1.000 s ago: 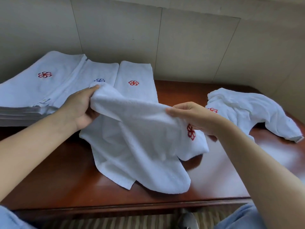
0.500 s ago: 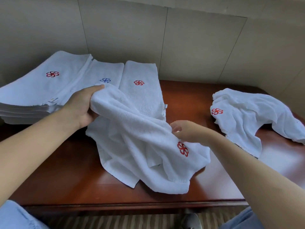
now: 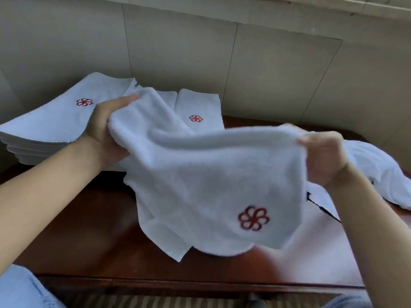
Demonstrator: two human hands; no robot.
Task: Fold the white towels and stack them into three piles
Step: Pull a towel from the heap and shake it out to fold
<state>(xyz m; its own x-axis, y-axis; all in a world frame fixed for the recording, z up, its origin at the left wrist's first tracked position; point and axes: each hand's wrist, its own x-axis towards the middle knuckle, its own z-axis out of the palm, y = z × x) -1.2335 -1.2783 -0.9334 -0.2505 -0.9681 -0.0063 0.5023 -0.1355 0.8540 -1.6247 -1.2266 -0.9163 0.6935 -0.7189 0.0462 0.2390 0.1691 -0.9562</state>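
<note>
A soft white towel with a red flower mark (image 3: 213,187) hangs in the air between the two hands. The left hand (image 3: 106,132) grips the towel's top edge on the left side, with the fingers stretched along the back of the cloth and the thumb under it. The right hand (image 3: 322,156) pinches the top edge on the right side, with its fingers curled over the cloth. The hands are well apart, and the top edge runs between them with a small dip. The red flower mark (image 3: 253,218) sits low on the right part of the hanging cloth. The bottom of the towel droops down and touches the shiny brown wooden counter (image 3: 93,230).

Behind the left hand, at the back left of the counter, sits a tall pile of folded white towels (image 3: 53,127) with a red flower on top. Just beside it, a second folded pile (image 3: 165,97) peeks out behind the held towel. Next to that is a folded white towel with a small red flower (image 3: 200,112), lying flat near the wall. On the right side of the counter, behind the right hand, lies a crumpled white towel (image 3: 382,174) that is not folded. A beige panelled wall (image 3: 266,63) stands behind everything.
</note>
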